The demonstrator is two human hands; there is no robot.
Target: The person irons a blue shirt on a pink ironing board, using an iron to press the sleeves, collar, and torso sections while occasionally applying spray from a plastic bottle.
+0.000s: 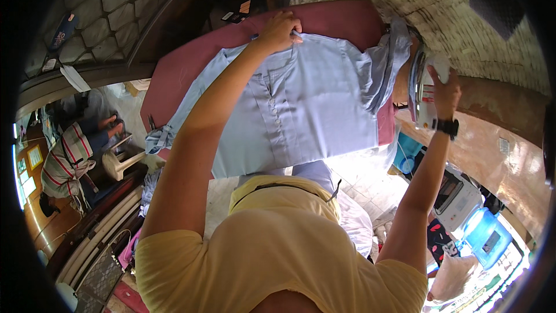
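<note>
Left hand (280,30) gripping blue shirt (301,104) collar at far board edge. Right hand (445,90) closed on iron (423,95), right, beyond maroon ironing board (341,17).

Home ironing corner: padded board (347,20), shirt (307,104), iron (425,95), clutter.

Bright daylight from the lower right, blown-out glare on the floor (359,168) there, dim left side, black vignette ringing the frame, strong fisheye bending of edges (walls curve markedly), centre sharp, rim details soft and smeared
</note>
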